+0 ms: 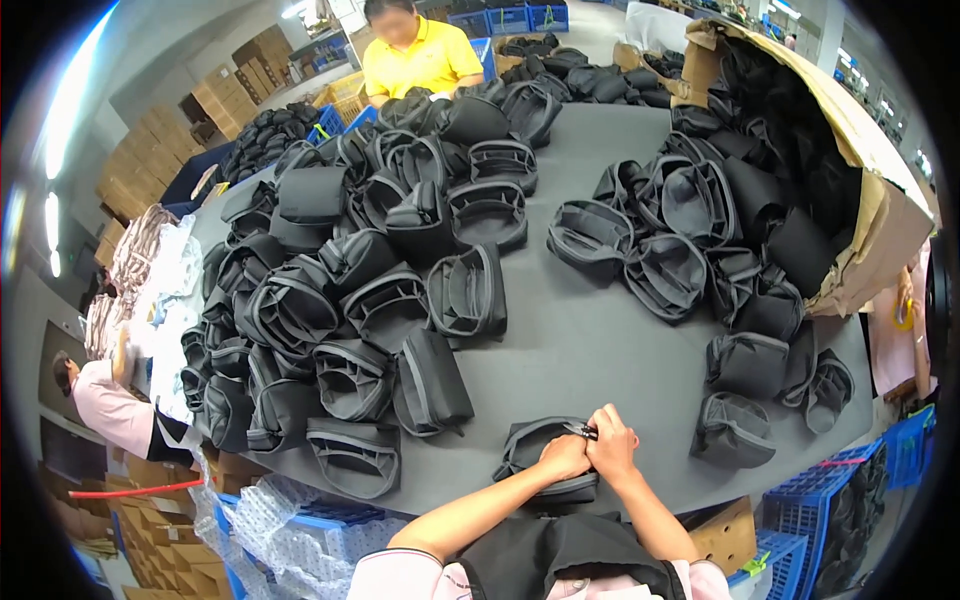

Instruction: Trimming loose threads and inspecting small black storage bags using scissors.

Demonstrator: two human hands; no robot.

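Observation:
An open black zippered pouch lies in front of me near the table's close edge. My left hand is closed on the right part of its rim. Beside it, almost touching, my right hand is closed around a small slim black tool, whose end points left over the pouch opening. The tool's exact kind is too small to make out. Left of my hands stands another black pouch, part of a large heap of similar open pouches.
More pouches sit on the right of the grey table, spilling from a large cardboard box. A person in yellow stands across the table; another in pink is at far left. Blue crates stand below right.

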